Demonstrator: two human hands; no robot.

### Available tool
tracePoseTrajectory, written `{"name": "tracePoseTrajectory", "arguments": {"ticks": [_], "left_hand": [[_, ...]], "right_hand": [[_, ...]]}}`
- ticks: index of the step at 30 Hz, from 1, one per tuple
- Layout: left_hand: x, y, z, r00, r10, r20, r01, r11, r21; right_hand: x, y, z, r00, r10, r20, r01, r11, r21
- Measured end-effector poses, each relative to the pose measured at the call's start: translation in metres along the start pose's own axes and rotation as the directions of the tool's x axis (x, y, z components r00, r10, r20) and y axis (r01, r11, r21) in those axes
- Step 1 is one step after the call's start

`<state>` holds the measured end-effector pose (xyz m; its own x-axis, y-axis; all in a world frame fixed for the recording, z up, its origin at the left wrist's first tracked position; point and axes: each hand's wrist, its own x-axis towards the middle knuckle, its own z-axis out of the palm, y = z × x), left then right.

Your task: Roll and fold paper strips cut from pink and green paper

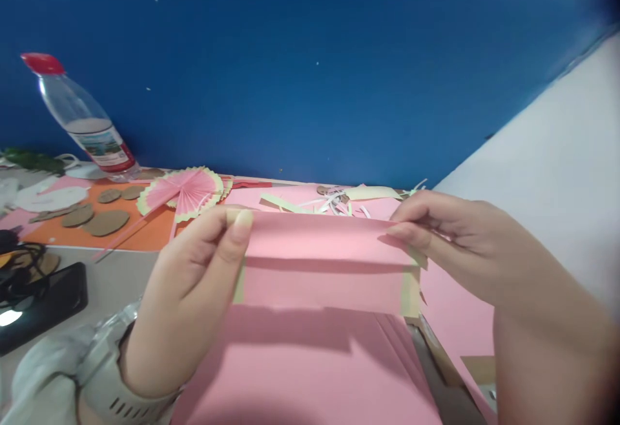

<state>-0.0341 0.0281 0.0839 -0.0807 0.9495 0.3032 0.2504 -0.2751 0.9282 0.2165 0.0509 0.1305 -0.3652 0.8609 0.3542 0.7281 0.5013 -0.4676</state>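
Note:
Between my two hands a folded strip of pink paper (324,281) with pale yellow-green side edges is held up, creased lengthwise. My left hand (196,283) pinches its upper left corner, thumb in front. At the upper right corner my right hand (450,238) pinches it between thumb and fingers; those fingertips are partly hidden behind the paper. Below the strip lies a larger stack of pink paper sheets (300,373), with the strip's shadow across it. Behind my left hand rests a pleated pink paper fan (186,189) with a yellow-green scalloped rim.
A plastic bottle (97,128) with a red cap stands at the back left. Round cardboard discs (109,221) lie on orange paper (150,231). A black phone (53,302) and cables are at left. Paper scraps (334,200) lie behind the strip, before the blue wall (310,76).

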Motion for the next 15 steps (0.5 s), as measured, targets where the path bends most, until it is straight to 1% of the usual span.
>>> {"name": "tracePoseTrajectory", "arguments": {"ticks": [1,2,4,8,11,13,15], "left_hand": [[0.0002,0.0015,-0.0007,1.0,0.007,0.02,-0.008,0.999,0.033],[0.0005,0.0026,-0.0012,0.999,0.011,0.047,-0.013,0.998,0.06],[0.0013,0.0039,-0.0018,0.996,0.022,0.081,-0.028,0.996,0.079],[0.0025,0.0033,-0.0012,0.995,0.061,0.082,-0.064,0.997,0.035],[0.0025,0.0021,-0.001,0.994,0.064,0.092,-0.064,0.998,-0.006],[0.0021,0.0021,-0.0012,0.994,0.07,0.084,-0.07,0.998,-0.001],[0.0015,0.0029,-0.0016,0.995,0.078,0.063,-0.079,0.997,0.02]], "right_hand": [[0.0006,-0.0001,0.0012,0.998,0.064,0.017,-0.064,0.998,-0.003],[0.0009,-0.0012,0.0021,0.994,0.107,0.009,-0.107,0.994,-0.002],[0.0006,-0.0051,0.0031,0.989,0.148,-0.008,-0.148,0.989,-0.002],[-0.0008,-0.0079,0.0041,0.989,0.137,-0.062,-0.138,0.99,-0.015],[-0.0018,-0.0046,0.0051,0.992,0.104,-0.07,-0.104,0.995,-0.004],[-0.0023,-0.003,0.0058,0.993,0.097,-0.069,-0.098,0.995,-0.01],[-0.0025,-0.003,0.0062,0.99,0.12,-0.081,-0.121,0.992,-0.017]]}}
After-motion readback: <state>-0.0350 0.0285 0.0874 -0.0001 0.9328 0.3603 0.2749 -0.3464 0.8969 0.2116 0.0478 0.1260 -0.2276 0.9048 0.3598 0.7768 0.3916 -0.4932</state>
